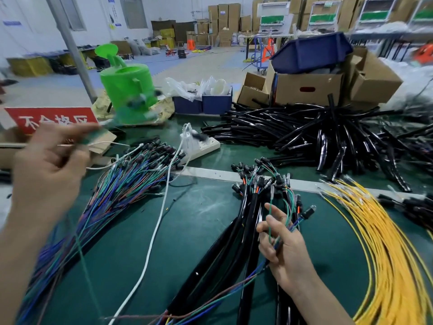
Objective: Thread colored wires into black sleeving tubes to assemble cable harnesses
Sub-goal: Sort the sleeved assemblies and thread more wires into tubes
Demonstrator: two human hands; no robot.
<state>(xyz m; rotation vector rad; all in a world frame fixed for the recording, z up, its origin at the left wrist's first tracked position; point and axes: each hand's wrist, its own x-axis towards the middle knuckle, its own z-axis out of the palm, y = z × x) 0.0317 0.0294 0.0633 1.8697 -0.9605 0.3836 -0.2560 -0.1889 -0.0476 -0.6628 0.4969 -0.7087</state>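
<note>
Gripping a small bunch of thin green and blue wires [278, 221] in the right hand [284, 249], fingers curled round them, probably to keep the ends together for feeding. Lying just left of that hand, touching it: a bundle of black-sleeved harnesses [248, 221]. Holding the left hand [49, 174] raised above a loose fan of multicoloured wires [121, 191], one thin green strand [82, 252] trailing below it, apparently singled out; grip too blurred to tell. Waiting well beyond the right hand: a heap of glossy black sleeving tubes [316, 137]. Arcing just right of that wrist: long yellow wires [386, 254].
</note>
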